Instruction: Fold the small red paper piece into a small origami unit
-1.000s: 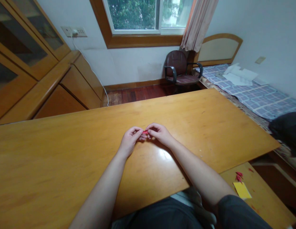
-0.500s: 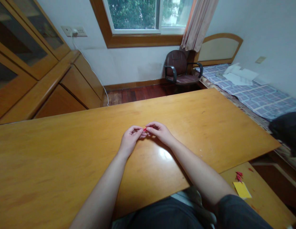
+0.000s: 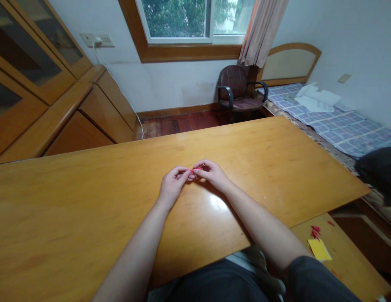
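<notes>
Between my two hands is a small folded piece of red paper [image 3: 192, 170], mostly covered by the fingers. My left hand [image 3: 174, 181] pinches its left side between thumb and fingers. On the other side my right hand [image 3: 211, 173] grips it too, thumb and forefinger pressed together, and a bit of red shows inside that hand. Both hands are just above the wooden table [image 3: 119, 201], fingertips nearly meeting. The exact shape of the red piece is too small to make out.
On a lower surface [image 3: 349, 260] at the right lie several small red folded pieces [image 3: 315, 232] and a yellow paper stack [image 3: 320, 250]. A chair [image 3: 234, 88] stands beyond the table, a bed [image 3: 337, 121] to the right, a cabinet [image 3: 63, 113] to the left.
The hands stay in nearly the same place. More red paper shows between the right thumb and forefinger than before.
</notes>
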